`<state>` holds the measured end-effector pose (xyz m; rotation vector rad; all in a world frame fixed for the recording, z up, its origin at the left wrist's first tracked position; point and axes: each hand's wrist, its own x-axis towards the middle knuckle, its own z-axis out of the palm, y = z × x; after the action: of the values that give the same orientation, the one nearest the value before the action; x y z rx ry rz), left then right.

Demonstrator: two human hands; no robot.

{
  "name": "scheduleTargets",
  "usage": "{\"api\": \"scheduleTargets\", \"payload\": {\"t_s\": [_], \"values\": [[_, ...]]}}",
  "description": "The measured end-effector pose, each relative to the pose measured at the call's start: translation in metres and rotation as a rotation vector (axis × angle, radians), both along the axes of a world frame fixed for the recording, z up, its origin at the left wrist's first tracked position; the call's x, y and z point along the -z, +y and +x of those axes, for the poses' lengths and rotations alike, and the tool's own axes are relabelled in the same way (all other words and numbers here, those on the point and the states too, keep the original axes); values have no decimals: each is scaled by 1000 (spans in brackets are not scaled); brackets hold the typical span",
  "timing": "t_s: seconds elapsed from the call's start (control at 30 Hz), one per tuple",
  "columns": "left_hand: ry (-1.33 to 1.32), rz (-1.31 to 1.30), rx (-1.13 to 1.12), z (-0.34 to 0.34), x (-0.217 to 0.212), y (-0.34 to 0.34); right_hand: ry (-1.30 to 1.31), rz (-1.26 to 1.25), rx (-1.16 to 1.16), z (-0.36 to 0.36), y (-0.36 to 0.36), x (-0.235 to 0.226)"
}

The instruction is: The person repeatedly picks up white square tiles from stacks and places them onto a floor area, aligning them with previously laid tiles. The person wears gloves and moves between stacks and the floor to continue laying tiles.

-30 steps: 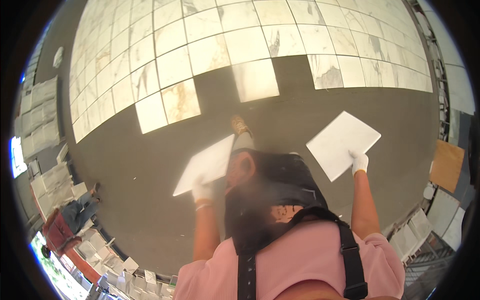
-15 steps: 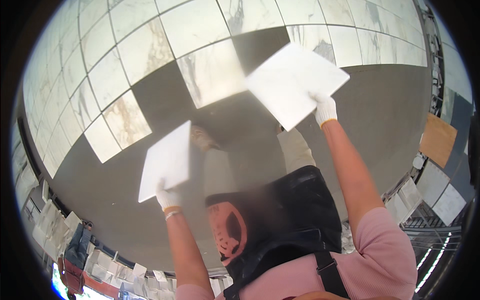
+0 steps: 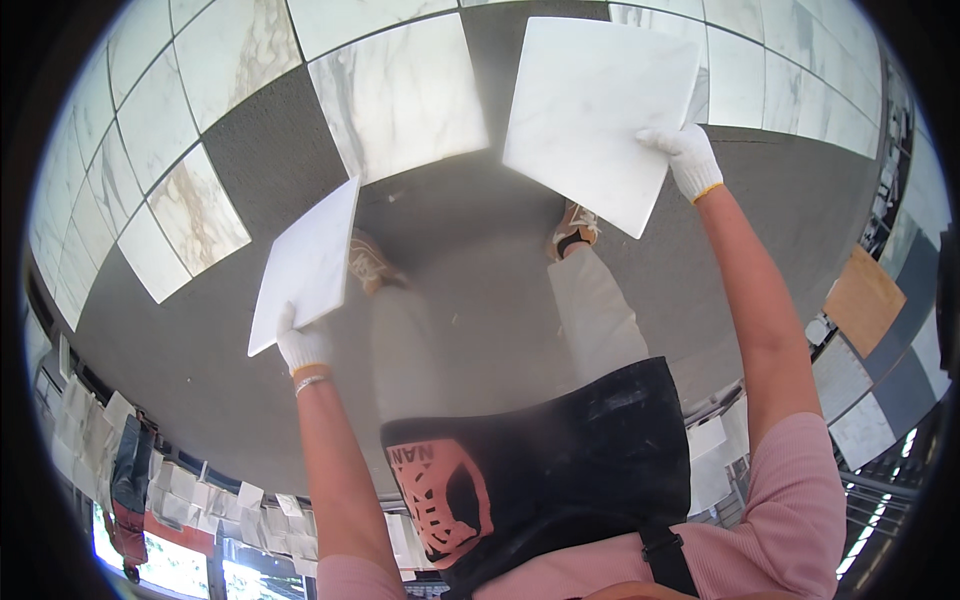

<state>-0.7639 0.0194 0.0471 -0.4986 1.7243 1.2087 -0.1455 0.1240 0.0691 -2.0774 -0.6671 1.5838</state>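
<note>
In my gloved left hand point(image 3: 302, 343) is a smaller-looking white marble tile point(image 3: 305, 258), gripped at its lower edge and tilted above the grey floor. My gloved right hand point(image 3: 688, 160) grips a second white marble tile point(image 3: 595, 105) by its right side, thumb over its face. That tile hangs at the front end of a gap in the laid rows and covers part of a laid tile's edge behind it. Just left of it lies a grey-veined marble tile point(image 3: 405, 97) on the floor. Fingers under both held tiles are hidden.
Rows of laid marble tiles point(image 3: 235, 55) curve across the far side, with a stepped edge and a bare grey gap point(image 3: 268, 140). My shoes point(image 3: 578, 228) stand on grey floor. A tan board point(image 3: 865, 302) lies at right; stacked slabs and a person point(image 3: 130, 480) are at lower left.
Both hands have spread apart, the left one moving left and the right one right and up, each still with its tile. The right tile has turned and reached nearer the laid rows.
</note>
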Motion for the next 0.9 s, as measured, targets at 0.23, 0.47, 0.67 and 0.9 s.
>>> {"api": "scheduleTargets", "payload": {"t_s": [0.23, 0.47, 0.67, 0.9], "values": [[-7, -45, -20, 8, 21, 0, 92, 35, 312, -8, -24, 20], [-10, -94, 2, 13, 19, -6, 308, 174, 806, -34, -37, 64], [5, -126, 41, 13, 20, -9, 342, 273, 961, -59, -16, 79], [-9, -154, 29, 11, 22, -16, 346, 320, 1026, -67, 17, 95]]}}
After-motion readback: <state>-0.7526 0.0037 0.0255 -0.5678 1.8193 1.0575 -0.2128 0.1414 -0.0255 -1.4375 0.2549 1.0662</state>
